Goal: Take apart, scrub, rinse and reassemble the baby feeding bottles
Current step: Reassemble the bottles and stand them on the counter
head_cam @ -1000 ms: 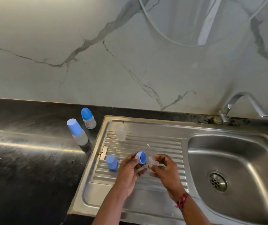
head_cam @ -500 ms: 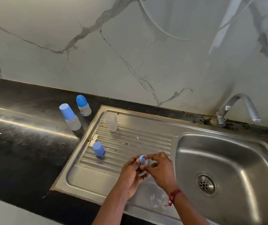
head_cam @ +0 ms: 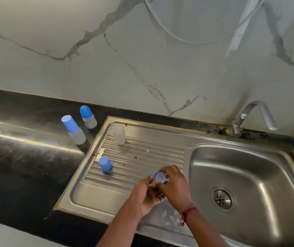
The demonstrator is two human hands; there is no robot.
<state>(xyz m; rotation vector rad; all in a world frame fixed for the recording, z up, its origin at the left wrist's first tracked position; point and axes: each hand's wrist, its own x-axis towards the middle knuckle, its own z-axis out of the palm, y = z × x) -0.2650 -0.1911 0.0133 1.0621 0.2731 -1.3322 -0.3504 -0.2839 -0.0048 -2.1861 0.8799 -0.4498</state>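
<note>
L hand (head_cam: pixel 146 193), R hand (head_cam: pixel 175 186) grip blue ring (head_cam: pixel 159 176).

Blue collar ring (head_cam: pixel 159 176): pinched between left hand (head_cam: pixel 147 195) and right hand (head_cam: pixel 175 187).
Blue cap (head_cam: pixel 105 164): standing on drainboard (head_cam: pixel 142 157) ribs.
Clear bottle body (head_cam: pixel 118 134): upright, drainboard's far corner.
Taller bottle (head_cam: pixel 74 129), shorter bottle (head_cam: pixel 88 117): blue-capped, upright, near each other on worktop (head_cam: pixel 26 166).
</note>
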